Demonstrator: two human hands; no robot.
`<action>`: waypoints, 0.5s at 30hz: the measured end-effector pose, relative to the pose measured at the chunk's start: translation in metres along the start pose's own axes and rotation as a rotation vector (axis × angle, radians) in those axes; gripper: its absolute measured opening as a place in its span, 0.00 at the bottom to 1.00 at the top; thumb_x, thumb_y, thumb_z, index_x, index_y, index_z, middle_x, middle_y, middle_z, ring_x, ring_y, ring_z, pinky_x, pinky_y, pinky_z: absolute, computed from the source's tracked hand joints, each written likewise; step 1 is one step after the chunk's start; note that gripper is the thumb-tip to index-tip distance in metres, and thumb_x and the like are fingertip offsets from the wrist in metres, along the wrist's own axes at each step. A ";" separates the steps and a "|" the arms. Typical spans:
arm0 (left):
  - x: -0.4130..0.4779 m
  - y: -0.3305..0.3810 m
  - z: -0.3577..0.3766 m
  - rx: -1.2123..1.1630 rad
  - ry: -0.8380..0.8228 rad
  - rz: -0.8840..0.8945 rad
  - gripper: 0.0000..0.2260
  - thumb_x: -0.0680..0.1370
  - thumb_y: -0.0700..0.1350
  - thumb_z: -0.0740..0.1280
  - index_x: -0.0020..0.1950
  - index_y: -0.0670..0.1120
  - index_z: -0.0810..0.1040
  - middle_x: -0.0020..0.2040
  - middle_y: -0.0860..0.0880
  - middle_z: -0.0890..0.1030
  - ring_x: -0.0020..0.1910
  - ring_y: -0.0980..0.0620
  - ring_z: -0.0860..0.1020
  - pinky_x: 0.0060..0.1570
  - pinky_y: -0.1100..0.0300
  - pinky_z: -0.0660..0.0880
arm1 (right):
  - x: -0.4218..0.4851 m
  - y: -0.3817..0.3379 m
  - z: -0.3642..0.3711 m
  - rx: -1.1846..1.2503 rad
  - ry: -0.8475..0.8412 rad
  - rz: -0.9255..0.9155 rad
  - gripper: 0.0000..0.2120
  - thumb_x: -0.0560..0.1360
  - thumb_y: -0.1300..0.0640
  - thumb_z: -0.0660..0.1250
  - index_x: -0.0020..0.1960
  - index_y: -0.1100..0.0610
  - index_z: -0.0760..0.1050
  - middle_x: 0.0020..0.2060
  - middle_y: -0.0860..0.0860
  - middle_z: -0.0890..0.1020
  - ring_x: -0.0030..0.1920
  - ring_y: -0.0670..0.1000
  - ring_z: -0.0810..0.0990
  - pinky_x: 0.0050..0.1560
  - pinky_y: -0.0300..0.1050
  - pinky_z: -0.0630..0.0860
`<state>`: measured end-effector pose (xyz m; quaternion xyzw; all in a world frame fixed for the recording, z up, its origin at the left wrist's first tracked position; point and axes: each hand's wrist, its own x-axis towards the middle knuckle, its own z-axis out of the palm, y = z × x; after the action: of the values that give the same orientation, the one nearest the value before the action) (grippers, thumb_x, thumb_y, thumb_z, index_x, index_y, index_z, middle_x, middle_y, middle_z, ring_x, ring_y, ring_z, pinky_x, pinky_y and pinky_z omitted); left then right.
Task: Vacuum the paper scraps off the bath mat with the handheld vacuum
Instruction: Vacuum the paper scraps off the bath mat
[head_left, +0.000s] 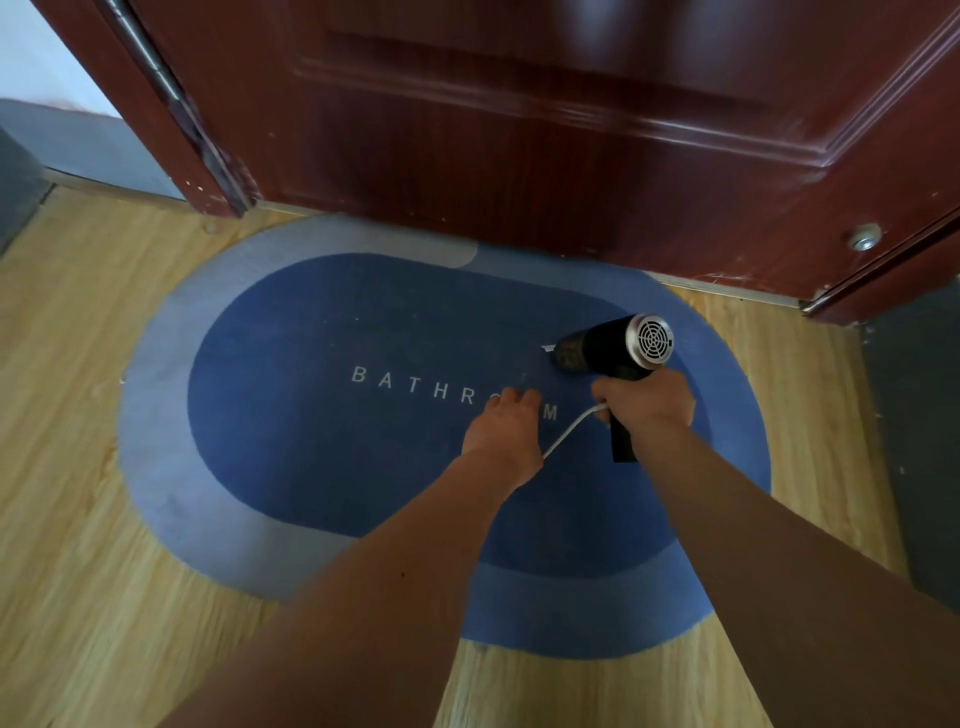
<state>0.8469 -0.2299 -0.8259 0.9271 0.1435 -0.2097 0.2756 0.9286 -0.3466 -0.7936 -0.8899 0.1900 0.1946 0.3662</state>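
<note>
Handheld vacuum (613, 348): right hand (644, 400) grip wrapped round it, nozzle at paper scrap (546, 348); left hand (501, 421) grip unclear. Likely risk: cord (569, 431) snags wrist.

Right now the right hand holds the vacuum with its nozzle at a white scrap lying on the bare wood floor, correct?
Not quite. The head view shows the white scrap lying on the dark blue centre of the bath mat, not on the wood floor. The rest holds: the right hand grips the vacuum, with its nozzle at the scrap.
</note>
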 end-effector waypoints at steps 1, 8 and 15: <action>0.000 -0.001 0.000 -0.005 0.012 0.000 0.27 0.75 0.37 0.66 0.72 0.45 0.61 0.67 0.44 0.67 0.67 0.45 0.67 0.63 0.52 0.71 | 0.002 -0.003 0.002 0.001 -0.003 -0.005 0.13 0.67 0.57 0.71 0.48 0.63 0.81 0.26 0.50 0.79 0.34 0.50 0.80 0.30 0.39 0.70; 0.002 -0.008 -0.005 -0.024 0.135 -0.013 0.28 0.75 0.38 0.66 0.73 0.46 0.60 0.68 0.45 0.66 0.66 0.45 0.67 0.62 0.52 0.71 | 0.010 -0.010 0.009 -0.019 -0.023 -0.045 0.11 0.67 0.57 0.72 0.46 0.62 0.81 0.29 0.52 0.81 0.42 0.54 0.83 0.42 0.46 0.78; 0.003 -0.011 -0.005 -0.024 0.213 -0.030 0.27 0.75 0.38 0.65 0.73 0.46 0.61 0.66 0.45 0.68 0.65 0.46 0.68 0.61 0.54 0.70 | 0.010 -0.016 0.013 0.029 -0.065 -0.063 0.07 0.66 0.59 0.72 0.40 0.62 0.80 0.29 0.54 0.82 0.42 0.56 0.84 0.49 0.53 0.82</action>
<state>0.8467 -0.2178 -0.8286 0.9386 0.1883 -0.1122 0.2664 0.9415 -0.3285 -0.7980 -0.8832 0.1527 0.2093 0.3909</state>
